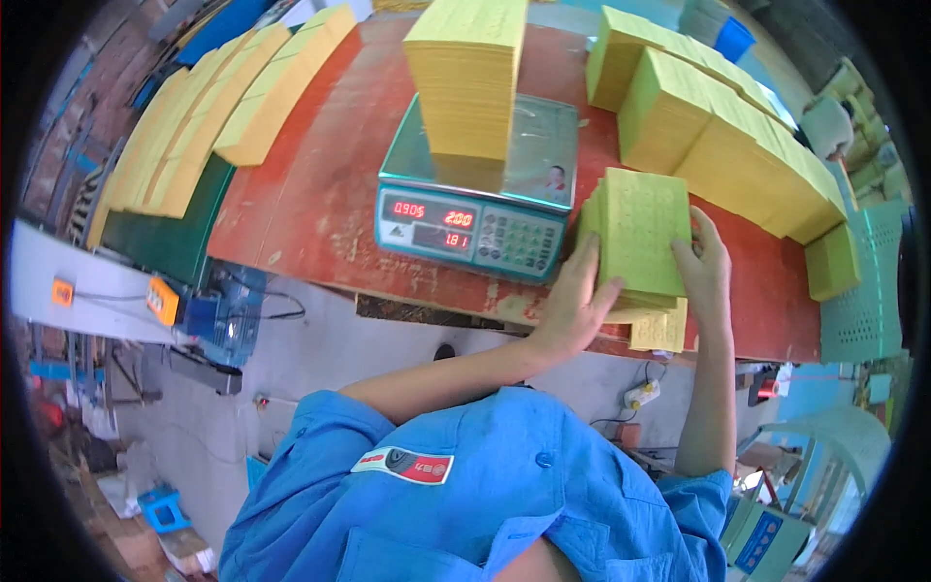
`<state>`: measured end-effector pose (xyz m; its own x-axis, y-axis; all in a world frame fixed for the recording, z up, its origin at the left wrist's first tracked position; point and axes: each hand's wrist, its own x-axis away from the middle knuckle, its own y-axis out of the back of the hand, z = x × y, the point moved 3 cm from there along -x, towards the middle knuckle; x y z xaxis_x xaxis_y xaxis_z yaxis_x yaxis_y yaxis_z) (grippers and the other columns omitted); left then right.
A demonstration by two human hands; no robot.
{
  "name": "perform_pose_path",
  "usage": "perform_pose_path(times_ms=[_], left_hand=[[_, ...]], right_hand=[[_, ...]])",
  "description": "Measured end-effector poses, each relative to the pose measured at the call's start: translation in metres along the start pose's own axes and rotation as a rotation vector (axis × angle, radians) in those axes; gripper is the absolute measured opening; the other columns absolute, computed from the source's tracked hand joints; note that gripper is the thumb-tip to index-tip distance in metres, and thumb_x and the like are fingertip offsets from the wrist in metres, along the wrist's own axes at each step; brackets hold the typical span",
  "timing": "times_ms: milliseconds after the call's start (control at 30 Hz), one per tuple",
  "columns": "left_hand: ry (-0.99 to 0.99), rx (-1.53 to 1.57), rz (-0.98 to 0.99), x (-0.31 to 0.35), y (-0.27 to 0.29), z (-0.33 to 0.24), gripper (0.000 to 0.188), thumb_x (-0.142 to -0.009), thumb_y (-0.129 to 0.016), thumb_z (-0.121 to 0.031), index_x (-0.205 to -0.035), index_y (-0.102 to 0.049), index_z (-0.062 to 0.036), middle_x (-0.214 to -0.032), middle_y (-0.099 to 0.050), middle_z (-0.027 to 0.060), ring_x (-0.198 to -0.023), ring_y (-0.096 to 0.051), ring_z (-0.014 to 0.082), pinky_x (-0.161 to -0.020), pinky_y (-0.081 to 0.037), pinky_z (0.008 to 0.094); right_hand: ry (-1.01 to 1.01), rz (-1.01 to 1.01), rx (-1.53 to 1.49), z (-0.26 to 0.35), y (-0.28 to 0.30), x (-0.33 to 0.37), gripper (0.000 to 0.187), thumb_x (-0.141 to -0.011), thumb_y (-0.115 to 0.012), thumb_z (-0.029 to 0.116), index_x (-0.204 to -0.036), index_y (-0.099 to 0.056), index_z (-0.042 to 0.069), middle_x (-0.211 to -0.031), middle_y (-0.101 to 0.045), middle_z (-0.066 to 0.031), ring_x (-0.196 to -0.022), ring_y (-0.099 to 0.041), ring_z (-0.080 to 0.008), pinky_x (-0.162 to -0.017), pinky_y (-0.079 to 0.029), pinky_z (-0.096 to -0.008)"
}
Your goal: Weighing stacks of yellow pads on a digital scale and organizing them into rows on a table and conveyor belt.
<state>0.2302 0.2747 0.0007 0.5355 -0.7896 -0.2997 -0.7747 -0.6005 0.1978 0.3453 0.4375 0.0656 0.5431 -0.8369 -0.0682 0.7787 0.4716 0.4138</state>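
Between my two hands stands a stack of yellow paper sheets (pixel 642 228) at the front edge of the red table. My left hand (pixel 574 303) presses its left side, thumb toward the near face. My right hand (pixel 708 264) grips the right side, fingers round the far corner and thumb on the near part. Below the stack, a few loose yellow sheets (pixel 659 332) jut out at the table edge. Left of my hands is a teal digital scale (pixel 475 225) with lit red digits. A tall block of yellow paper (pixel 465 82) stands upright on its metal pan.
Rows of yellow paper stacks (pixel 718 136) line the table's (pixel 320 184) right side, with a smaller block (pixel 832 262) at their near end. More rows (pixel 199 116) lie at the far left. A motor (pixel 228 315) sits below left, a green chair (pixel 815 446) at lower right.
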Motion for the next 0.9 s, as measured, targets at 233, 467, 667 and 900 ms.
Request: perform_pose_path(times_ms=[233,467,667,900], left_hand=[[-0.025,-0.004,-0.005,0.003,-0.001,0.001,0.066,-0.099,-0.054,-0.023,-0.148,-0.024,0.0096,-0.149,-0.031,0.0336,-0.14,-0.031,0.0443,-0.116,-0.026,0.0456],[-0.281,-0.241,-0.076,-0.024,0.086,-0.032,0.068,-0.101,-0.052,-0.023,-0.153,-0.019,0.0048,-0.161,-0.019,0.0216,-0.149,-0.018,0.0328,-0.121,-0.014,0.0409],[-0.195,-0.05,-0.525,-0.163,0.261,-0.033,0.07,-0.092,-0.066,-0.03,-0.146,-0.036,0.0031,-0.15,-0.038,0.0227,-0.14,-0.037,0.0332,-0.114,-0.03,0.0423],[0.491,0.579,0.103,-0.267,0.256,-0.001,0.059,-0.084,-0.074,-0.043,-0.131,-0.058,-0.0126,-0.125,-0.063,0.0094,-0.113,-0.062,0.0259,-0.093,-0.05,0.0473]], right_hand=[[0.155,-0.091,0.458,0.0,0.004,0.006,0.043,-0.086,-0.067,0.009,-0.127,-0.059,0.0,-0.114,-0.065,-0.0133,-0.092,-0.064,-0.0201,-0.079,-0.051,-0.0305],[0.237,-0.355,0.246,0.038,0.009,0.026,0.036,-0.089,-0.061,0.003,-0.125,-0.061,0.001,-0.113,-0.065,-0.0111,-0.099,-0.062,-0.0167,-0.083,-0.049,-0.0293],[0.352,-0.063,-0.174,0.09,-0.087,0.05,0.037,-0.094,-0.052,0.001,-0.13,-0.056,-0.001,-0.123,-0.063,-0.0117,-0.112,-0.059,-0.0192,-0.096,-0.046,-0.0323],[0.273,-0.239,-0.453,0.08,-0.215,-0.084,0.051,-0.104,-0.045,0.032,-0.142,-0.045,-0.001,-0.144,-0.05,-0.0195,-0.134,-0.046,-0.0293,-0.112,-0.033,-0.0356]])
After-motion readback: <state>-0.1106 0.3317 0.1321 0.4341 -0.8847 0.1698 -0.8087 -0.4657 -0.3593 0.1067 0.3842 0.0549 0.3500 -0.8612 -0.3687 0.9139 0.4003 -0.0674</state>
